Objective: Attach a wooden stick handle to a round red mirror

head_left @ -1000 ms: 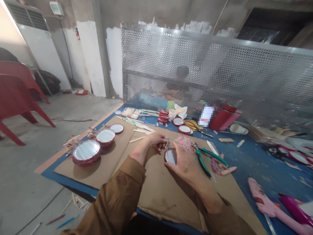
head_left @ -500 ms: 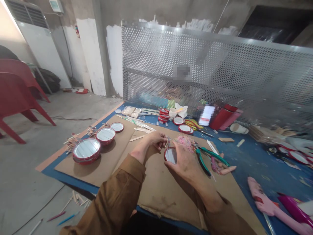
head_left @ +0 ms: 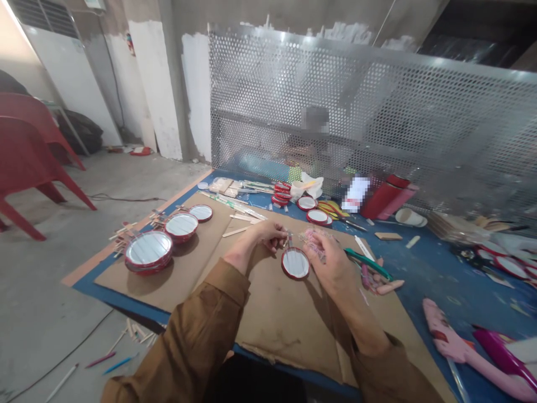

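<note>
Left hand (head_left: pixel 272 235) pinches miniature banjo (head_left: pixel 295 264) by neck (head_left: pixel 290 241), over cardboard (head_left: pixel 272 319). Right hand (head_left: pixel 331 260) curls at tangled pink strands (head_left: pixel 310 237); grip unclear on my feed. I'd brace neck, tease strands apart gently.

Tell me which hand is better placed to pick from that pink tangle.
Probably the right hand: its fingers are at the pink tangle, while the left hand holds the small round piece by its neck.

The disc (head_left: pixel 296 264) looks smooth and faintly glossy, the cardboard (head_left: pixel 272 324) matt and creased. Shiny perforated metal makes up the panel (head_left: pixel 398 117); the chair (head_left: pixel 29 151) is smooth plastic, the sleeve (head_left: pixel 193 330) matt cloth, the stick (head_left: pixel 235 231) bare wood, and the wall (head_left: pixel 314 11) rough.
</note>
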Action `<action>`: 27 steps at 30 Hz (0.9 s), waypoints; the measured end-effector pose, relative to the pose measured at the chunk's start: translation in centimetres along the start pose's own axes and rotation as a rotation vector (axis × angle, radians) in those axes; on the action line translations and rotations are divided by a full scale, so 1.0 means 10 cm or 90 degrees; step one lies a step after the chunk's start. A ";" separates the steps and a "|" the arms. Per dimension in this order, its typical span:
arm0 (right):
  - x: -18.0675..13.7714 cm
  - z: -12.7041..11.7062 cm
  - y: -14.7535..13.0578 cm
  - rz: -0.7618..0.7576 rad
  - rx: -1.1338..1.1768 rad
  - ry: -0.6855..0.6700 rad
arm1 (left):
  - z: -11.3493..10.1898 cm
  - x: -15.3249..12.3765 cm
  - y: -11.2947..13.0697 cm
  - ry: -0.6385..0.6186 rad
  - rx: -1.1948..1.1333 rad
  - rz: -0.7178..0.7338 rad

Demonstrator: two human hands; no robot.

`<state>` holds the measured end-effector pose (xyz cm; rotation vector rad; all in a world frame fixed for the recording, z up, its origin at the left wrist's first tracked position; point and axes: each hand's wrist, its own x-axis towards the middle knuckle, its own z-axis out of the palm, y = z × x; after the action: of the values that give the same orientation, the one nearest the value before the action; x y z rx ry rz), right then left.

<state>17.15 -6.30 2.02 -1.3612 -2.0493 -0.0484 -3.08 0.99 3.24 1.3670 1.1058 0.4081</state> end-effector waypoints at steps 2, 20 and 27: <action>0.03 -0.05 0.04 0.010 0.012 -0.028 | 0.00 0.01 -0.01 0.000 -0.005 0.006; -0.06 0.06 -0.08 -0.056 -0.045 -0.230 | 0.00 0.03 -0.02 0.023 0.032 0.000; -0.04 0.05 -0.10 -0.073 -0.076 -0.260 | 0.01 0.03 -0.02 0.020 0.028 -0.004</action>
<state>16.15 -6.88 1.75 -1.4133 -2.4991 0.0632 -2.90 1.09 2.98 1.3994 1.1511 0.4045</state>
